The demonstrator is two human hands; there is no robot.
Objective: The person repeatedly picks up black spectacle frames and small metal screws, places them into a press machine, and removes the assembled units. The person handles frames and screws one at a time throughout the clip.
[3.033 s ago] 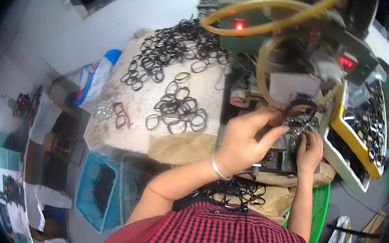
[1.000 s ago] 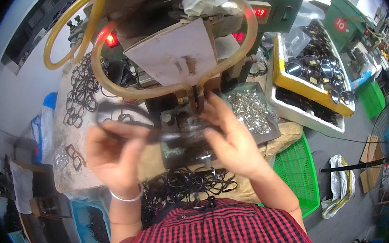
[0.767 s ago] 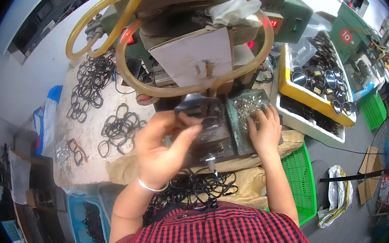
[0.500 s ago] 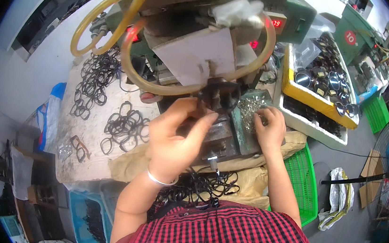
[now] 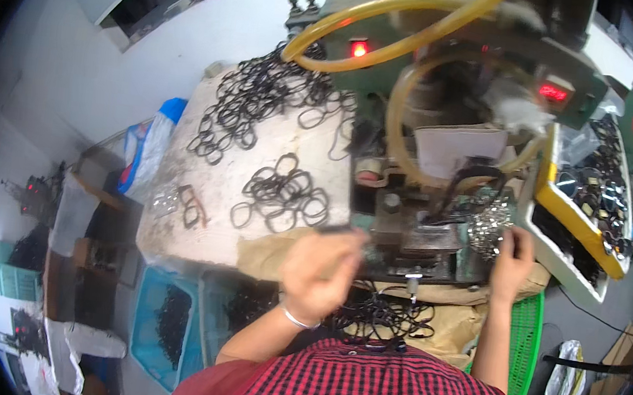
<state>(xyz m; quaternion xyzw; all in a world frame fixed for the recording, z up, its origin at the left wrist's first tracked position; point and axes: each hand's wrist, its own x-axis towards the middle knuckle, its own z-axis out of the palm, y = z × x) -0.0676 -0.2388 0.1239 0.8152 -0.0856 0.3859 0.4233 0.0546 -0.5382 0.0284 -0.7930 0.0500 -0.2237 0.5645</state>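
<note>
My left hand point(image 5: 322, 269) is in front of the machine's left side, over the edge of the white table. Its fingers are smeared by motion; a dark strip shows at the fingertips, and I cannot make out whether they hold it. My right hand point(image 5: 512, 266) is at the near right edge of a heap of small shiny metal parts point(image 5: 489, 225), thumb and fingers drawn together. Whatever is between them is too small to name. A black curved piece point(image 5: 463, 184) stands above the metal block point(image 5: 429, 239) of the machine, between the hands.
Black eyeglass frames lie in a small pile point(image 5: 284, 194) and a larger one point(image 5: 261, 99) on the white table point(image 5: 173, 239). Yellow hose point(image 5: 396, 121) loops before the green machine. White foam boxes point(image 5: 577, 273) stand at right. More frames point(image 5: 377, 316) lie near my lap.
My left hand has drawn back from the machine's middle, leftward and toward me. The right hand stays by the metal parts. The whole view has shifted, showing more of the left side.
</note>
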